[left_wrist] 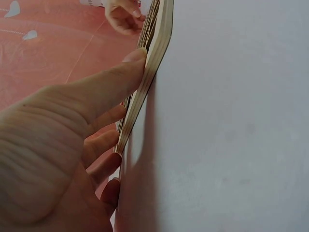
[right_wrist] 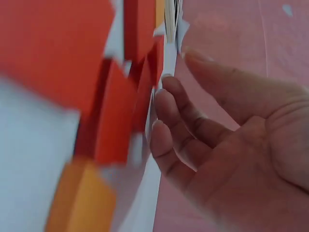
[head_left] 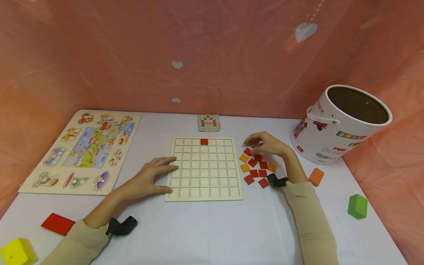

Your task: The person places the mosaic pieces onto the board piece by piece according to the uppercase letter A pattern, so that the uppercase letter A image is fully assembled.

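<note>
A wooden grid board (head_left: 204,199) lies in the middle of the table, with one red square tile (head_left: 204,141) in its top row. My left hand (head_left: 147,180) rests at the board's left edge, fingers spread. In the left wrist view its thumb (left_wrist: 113,82) and fingertips touch the board's layered side (left_wrist: 145,84). Right of the board lies a loose group of red tiles (head_left: 262,173) and orange tiles (head_left: 244,168). Over the far end of this group is my right hand (head_left: 268,143), its fingers loosely bent. Nothing shows between thumb (right_wrist: 217,79) and fingers in the right wrist view.
A small pattern card (head_left: 208,123) lies behind the board. At left is a picture puzzle board (head_left: 56,147); a white bucket (head_left: 324,140) stands back right. Orange (head_left: 316,177) and green blocks (head_left: 357,207) lie right, a red block (head_left: 57,223) and yellow block (head_left: 19,252) front left.
</note>
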The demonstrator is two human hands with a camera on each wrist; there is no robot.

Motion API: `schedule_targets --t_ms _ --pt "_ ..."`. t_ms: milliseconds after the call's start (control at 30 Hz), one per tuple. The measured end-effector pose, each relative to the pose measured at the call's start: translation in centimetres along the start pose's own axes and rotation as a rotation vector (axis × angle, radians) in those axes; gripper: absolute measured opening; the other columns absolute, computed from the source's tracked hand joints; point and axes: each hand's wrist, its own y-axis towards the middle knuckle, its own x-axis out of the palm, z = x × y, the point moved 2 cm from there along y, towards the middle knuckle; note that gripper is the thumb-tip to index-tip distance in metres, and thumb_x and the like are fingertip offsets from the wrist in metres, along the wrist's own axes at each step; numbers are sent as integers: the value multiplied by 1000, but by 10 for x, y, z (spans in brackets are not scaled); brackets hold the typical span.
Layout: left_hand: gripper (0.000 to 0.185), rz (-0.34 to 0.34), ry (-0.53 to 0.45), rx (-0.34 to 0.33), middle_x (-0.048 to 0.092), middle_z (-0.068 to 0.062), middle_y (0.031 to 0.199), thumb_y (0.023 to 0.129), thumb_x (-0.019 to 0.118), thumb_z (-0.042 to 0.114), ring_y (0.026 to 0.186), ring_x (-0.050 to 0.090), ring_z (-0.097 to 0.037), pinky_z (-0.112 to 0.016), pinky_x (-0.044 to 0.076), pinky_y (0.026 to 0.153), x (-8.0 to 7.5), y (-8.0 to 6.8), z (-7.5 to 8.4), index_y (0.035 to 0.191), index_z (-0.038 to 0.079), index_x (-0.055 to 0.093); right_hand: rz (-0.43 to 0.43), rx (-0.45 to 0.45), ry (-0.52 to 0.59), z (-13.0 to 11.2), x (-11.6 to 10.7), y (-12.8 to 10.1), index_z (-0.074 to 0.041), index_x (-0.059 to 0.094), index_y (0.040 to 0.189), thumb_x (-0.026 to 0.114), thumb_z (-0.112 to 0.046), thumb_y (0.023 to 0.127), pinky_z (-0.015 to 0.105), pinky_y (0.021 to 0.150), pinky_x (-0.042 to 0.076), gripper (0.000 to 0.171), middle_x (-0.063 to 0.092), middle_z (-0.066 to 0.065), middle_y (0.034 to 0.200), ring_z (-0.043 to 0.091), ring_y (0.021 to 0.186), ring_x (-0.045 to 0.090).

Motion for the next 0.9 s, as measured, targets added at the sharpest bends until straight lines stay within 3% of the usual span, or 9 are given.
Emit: schedule_targets --t_ms 533,900 --pt "69 7 -3 -1 39 -16 155 82 82 36 142 30 -40 -64 20 105 0 -1 1 138 5 58 -7 23 -68 7 7 -3 6 67 104 75 2 85 32 76 44 21 61 15 96 26 84 50" --pt "68 4 -12 -4 39 -16 155 82 82 36 142 29 -40 -64 20 105 1 -1 1 138 5 58 29 -71 -74 -4 7 3 5 67 99 73 3 86 27 69 46 14 62 11 84 24 76 52"
